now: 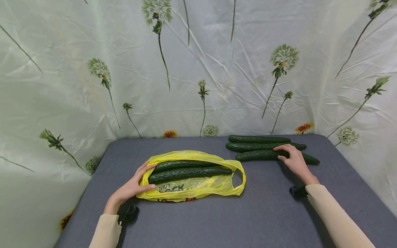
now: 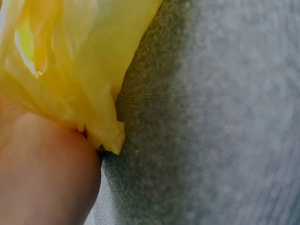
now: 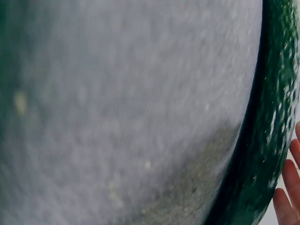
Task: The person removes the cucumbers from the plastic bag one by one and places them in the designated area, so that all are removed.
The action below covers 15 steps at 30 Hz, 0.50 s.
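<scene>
At the left end of a yellow plastic bag (image 1: 186,194), my left hand (image 1: 133,186) rests with fingers and thumb spread along its edge. The bag lies on its side with its opening up, and two long dark green cucumbers (image 1: 189,174) lie in it side by side. Yellow film (image 2: 93,61) covers part of that hand in the left wrist view. My right hand (image 1: 294,162) holds the nearest of three cucumbers at the back right, thumb on the near side of this cucumber (image 1: 257,155). In the right wrist view, fingertips (image 3: 290,180) touch its bumpy skin.
Two more cucumbers, a middle one (image 1: 248,147) and a rear one (image 1: 260,139), lie just behind the held one. Grey cloth covers the table (image 1: 217,224). A flower-print curtain (image 1: 201,69) hangs along the back and sides.
</scene>
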Each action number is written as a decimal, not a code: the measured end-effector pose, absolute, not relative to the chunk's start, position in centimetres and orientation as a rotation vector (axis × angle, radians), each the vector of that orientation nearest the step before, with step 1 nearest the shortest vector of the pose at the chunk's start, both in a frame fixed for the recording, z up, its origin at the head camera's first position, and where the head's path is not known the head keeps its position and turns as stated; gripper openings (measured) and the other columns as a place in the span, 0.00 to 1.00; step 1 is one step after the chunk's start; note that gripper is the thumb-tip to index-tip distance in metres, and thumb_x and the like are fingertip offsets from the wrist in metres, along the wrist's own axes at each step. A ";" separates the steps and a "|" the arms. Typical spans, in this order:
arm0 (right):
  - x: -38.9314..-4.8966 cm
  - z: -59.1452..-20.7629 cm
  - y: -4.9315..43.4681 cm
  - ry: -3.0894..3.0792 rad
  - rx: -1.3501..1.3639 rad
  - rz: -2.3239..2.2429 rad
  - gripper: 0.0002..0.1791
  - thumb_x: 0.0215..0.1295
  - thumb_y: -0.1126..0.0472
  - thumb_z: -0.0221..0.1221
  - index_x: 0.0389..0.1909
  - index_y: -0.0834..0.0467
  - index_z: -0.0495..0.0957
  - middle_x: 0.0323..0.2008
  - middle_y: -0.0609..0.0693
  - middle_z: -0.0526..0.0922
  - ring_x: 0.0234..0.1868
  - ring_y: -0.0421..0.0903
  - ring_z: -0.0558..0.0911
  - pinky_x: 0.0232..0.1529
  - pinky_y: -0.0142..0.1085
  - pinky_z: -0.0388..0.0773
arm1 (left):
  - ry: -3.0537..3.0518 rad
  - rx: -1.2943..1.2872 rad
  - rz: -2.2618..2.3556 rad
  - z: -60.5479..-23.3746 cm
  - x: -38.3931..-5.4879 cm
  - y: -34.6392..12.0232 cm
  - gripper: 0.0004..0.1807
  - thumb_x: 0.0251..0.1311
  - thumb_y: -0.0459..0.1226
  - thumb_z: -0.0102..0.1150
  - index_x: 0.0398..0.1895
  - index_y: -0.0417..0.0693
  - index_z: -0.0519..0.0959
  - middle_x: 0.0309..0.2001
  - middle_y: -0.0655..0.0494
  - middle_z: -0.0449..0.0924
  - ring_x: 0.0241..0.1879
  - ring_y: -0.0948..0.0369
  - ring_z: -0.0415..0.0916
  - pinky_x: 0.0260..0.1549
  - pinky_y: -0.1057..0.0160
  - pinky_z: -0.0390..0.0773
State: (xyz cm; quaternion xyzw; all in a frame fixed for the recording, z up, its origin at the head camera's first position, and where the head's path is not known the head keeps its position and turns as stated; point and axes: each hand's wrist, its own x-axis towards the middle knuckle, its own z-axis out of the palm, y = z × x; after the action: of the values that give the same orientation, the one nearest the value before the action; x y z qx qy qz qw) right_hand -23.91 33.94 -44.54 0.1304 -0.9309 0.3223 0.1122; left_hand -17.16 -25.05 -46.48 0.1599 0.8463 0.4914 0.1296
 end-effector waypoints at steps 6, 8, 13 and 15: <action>-23.5 -44.1 33.0 -2.696 0.390 0.976 0.15 0.60 0.76 0.59 0.49 0.66 0.78 0.50 0.66 0.74 0.54 0.67 0.68 0.51 0.63 0.62 | 2.446 0.448 1.441 -46.6 -17.3 -25.0 0.39 0.62 0.39 0.61 0.74 0.56 0.55 0.75 0.44 0.27 0.70 0.36 0.26 0.53 0.24 0.43; -23.3 -44.1 32.6 -2.688 0.403 0.981 0.15 0.60 0.76 0.59 0.48 0.66 0.78 0.49 0.66 0.74 0.54 0.66 0.69 0.51 0.63 0.62 | 2.446 0.445 1.444 -46.6 -17.3 -25.0 0.39 0.62 0.39 0.61 0.74 0.57 0.55 0.75 0.44 0.27 0.70 0.36 0.26 0.53 0.24 0.43; -23.1 -44.0 31.6 -2.676 0.429 0.992 0.15 0.61 0.75 0.59 0.49 0.66 0.79 0.49 0.64 0.75 0.53 0.65 0.71 0.50 0.62 0.64 | 2.444 0.439 1.453 -46.7 -17.3 -25.0 0.38 0.62 0.39 0.62 0.74 0.57 0.56 0.75 0.45 0.27 0.70 0.36 0.26 0.53 0.23 0.42; -23.1 -44.0 31.1 -2.672 0.440 1.004 0.15 0.61 0.75 0.59 0.49 0.65 0.79 0.49 0.64 0.76 0.53 0.64 0.71 0.50 0.61 0.65 | 2.444 0.437 1.454 -46.7 -17.3 -25.0 0.38 0.62 0.39 0.61 0.74 0.58 0.56 0.75 0.45 0.27 0.70 0.36 0.26 0.53 0.23 0.43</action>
State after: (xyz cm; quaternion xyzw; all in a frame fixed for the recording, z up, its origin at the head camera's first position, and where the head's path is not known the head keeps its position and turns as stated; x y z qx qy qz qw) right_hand -23.11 31.14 -43.95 0.1513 -0.9177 0.3449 0.1264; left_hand -17.30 -25.02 -46.73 0.1505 0.8420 0.5010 0.1321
